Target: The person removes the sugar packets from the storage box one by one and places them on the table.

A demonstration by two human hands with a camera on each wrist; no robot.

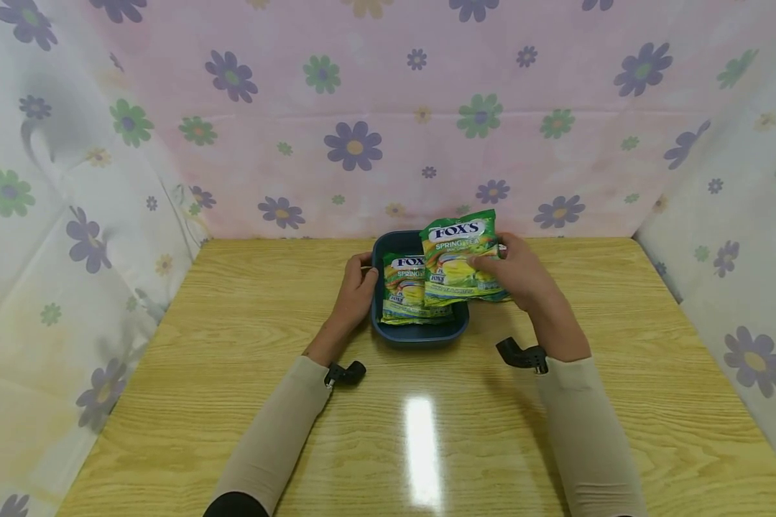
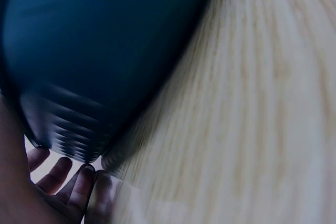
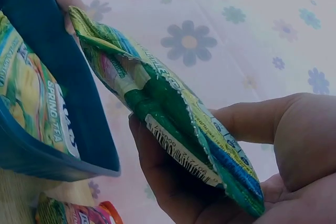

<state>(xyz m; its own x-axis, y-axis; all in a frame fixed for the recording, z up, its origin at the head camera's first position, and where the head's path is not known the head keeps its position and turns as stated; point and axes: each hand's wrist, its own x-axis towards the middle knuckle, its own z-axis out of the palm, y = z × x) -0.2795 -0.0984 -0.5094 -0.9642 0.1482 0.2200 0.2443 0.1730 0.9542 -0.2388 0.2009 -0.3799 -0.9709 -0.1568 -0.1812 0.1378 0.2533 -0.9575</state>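
Observation:
My right hand (image 1: 520, 273) pinches a green and yellow Fox's Spring Tea candy packet (image 1: 459, 248), thumb on its front and fingers behind. It is above the right side of a dark blue plastic basket (image 1: 420, 335). In the right wrist view, the packet (image 3: 163, 103) appears edge-on, with a barcode on its back. A matching packet (image 1: 404, 305) lies inside the basket, partly covered by the held one. My left hand (image 1: 356, 287) rests against the basket's left outer wall. The left wrist view has its fingers (image 2: 81, 187) beside the basket's ribbed side (image 2: 79, 119).
Another packet (image 3: 79, 212), with red and orange colouring, lies outside the basket low in the right wrist view. Flower-print cloth (image 1: 362, 93) hangs behind and on both sides of the wooden table (image 1: 265, 316). Small black wrist mounts (image 1: 345, 373) are strapped at the cuffs.

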